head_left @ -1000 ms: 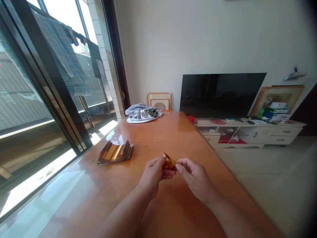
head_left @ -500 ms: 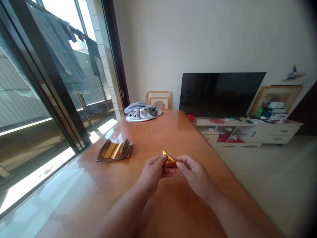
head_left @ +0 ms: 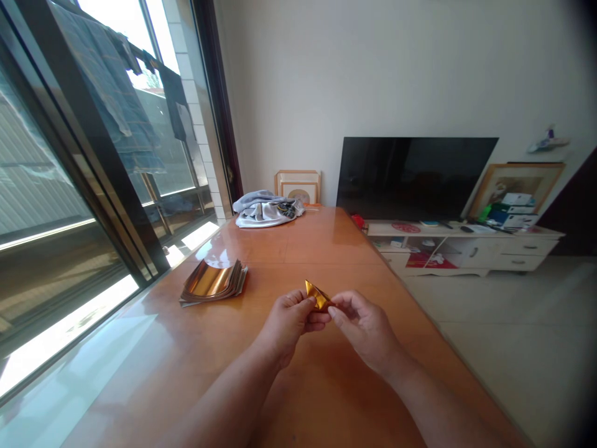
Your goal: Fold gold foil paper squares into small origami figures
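Note:
Between my two hands, above the wooden table (head_left: 308, 246), is a small folded piece of gold foil paper (head_left: 317, 296) with a pointed corner sticking up. My left hand (head_left: 293, 320) pinches its left side, thumb on top and fingers curled beneath. The fingertips of my right hand (head_left: 361, 323) pinch the right end of the folded foil paper. To the left, on the table, lies a stack of shiny gold foil sheets (head_left: 212, 283), curved upward at the edges; neither hand touches it.
A grey cloth bundle (head_left: 265, 210) lies at the table's far end, with picture frames (head_left: 298, 185) behind it. Glass sliding doors (head_left: 93, 186) run along the left. A large television (head_left: 415, 177) stands on a white cabinet (head_left: 471, 249) beyond the table's right side.
My left thumb has shifted lower on the folded foil paper, so more of its gold face shows. My right fingertips have moved slightly left along its end.

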Tool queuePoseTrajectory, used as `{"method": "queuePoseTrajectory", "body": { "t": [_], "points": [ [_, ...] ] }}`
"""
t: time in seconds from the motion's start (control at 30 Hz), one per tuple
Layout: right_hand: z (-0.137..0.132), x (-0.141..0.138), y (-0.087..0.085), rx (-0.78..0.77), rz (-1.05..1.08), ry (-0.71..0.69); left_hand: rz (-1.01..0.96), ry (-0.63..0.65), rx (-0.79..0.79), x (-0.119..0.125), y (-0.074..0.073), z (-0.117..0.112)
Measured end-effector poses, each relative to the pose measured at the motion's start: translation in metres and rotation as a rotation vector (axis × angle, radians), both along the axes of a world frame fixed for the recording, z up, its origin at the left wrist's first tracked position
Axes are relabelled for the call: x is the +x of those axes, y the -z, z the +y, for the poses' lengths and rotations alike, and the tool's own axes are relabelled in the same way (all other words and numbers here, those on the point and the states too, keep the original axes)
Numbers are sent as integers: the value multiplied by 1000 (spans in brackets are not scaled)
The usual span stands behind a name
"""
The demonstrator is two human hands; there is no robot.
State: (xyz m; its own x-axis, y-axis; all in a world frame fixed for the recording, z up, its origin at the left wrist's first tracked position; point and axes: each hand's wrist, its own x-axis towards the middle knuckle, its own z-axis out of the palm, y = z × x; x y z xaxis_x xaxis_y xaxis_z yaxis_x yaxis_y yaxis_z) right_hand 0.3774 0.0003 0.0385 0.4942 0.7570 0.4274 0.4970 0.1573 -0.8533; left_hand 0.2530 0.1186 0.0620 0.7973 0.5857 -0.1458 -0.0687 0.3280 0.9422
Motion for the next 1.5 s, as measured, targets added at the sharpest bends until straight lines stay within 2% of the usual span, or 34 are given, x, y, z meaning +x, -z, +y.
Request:
{"method": "queuePoseTrajectory", "body": {
  "t": [0.23,0.4,0.53,0.63,0.77,0.97,1.13,1.2,1.3,1.37,1.5],
  "points": [
    [0,1,5,-13,-145,46,-10,-8,-11,0,-2,-1],
    [4,4,14,-63,-246,221,15,44,-12,-2,-1,-3],
    [3,2,13,-108,-357,314,-6,65,-32,-2,1,-4],
    [2,-1,9,-98,-464,299,-2,43,-32,-1,3,-3],
    [1,-3,6,-83,-563,206,11,13,-25,0,5,0],
    [0,-1,5,-30,-440,85,-1,30,-22,-1,5,6],
    [0,-3,4,19,-323,43,-6,26,5,0,9,11],
    [-1,-2,4,33,-217,62,-13,17,2,0,10,13],
    [-2,2,3,66,-140,177,-42,33,4,0,10,14],
    [-2,4,1,80,-194,242,-63,47,21,0,9,14],
    [-1,4,-3,92,-329,257,-77,56,91,-1,7,11]
  ]
}}
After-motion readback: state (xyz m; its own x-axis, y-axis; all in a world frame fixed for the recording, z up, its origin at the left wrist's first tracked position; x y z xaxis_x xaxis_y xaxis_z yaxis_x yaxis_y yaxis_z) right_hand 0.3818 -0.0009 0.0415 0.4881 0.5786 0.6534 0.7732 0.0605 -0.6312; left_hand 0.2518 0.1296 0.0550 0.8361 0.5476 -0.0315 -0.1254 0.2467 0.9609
